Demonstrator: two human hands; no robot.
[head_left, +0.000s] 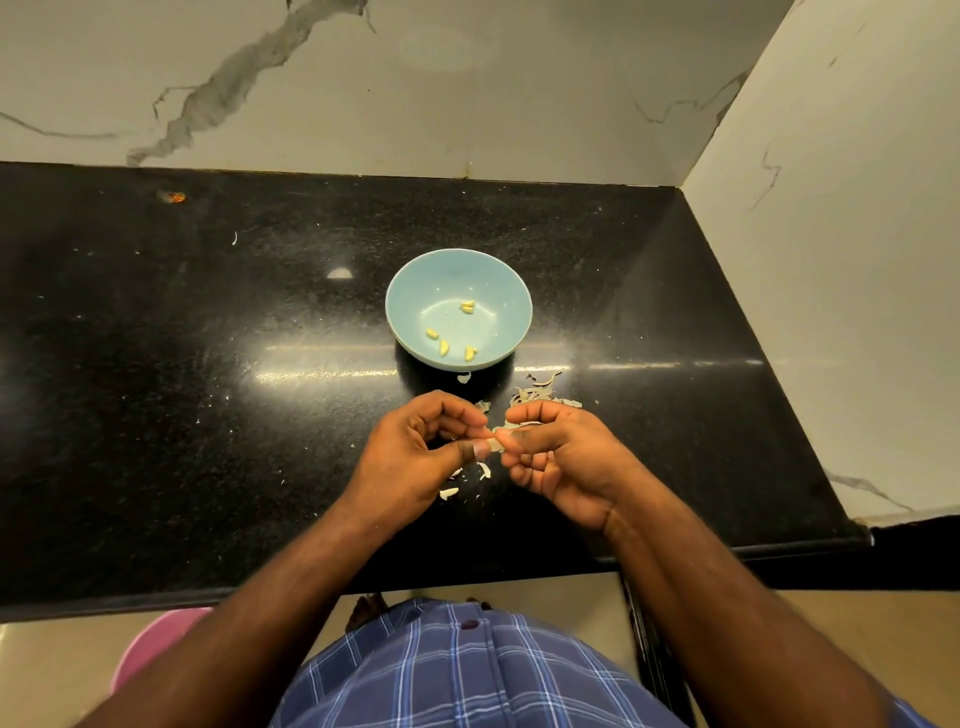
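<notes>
A light blue bowl (415, 291) stands on the black counter and holds several peeled yellowish garlic cloves (442, 347). Just in front of it, my left hand (421, 457) and my right hand (561, 457) meet over the counter. Between their fingertips both pinch a small pale garlic clove (494, 444), mostly hidden by the fingers. Papery garlic skins (540, 395) lie in a heap behind my right hand, and a few more skin scraps (449, 492) lie under my left hand.
The black stone counter (208, 389) meets marbled walls at the back and on the right. Its front edge runs just under my forearms. A small orange speck (176, 196) sits far left at the back. A pink object (156, 644) shows below the counter edge.
</notes>
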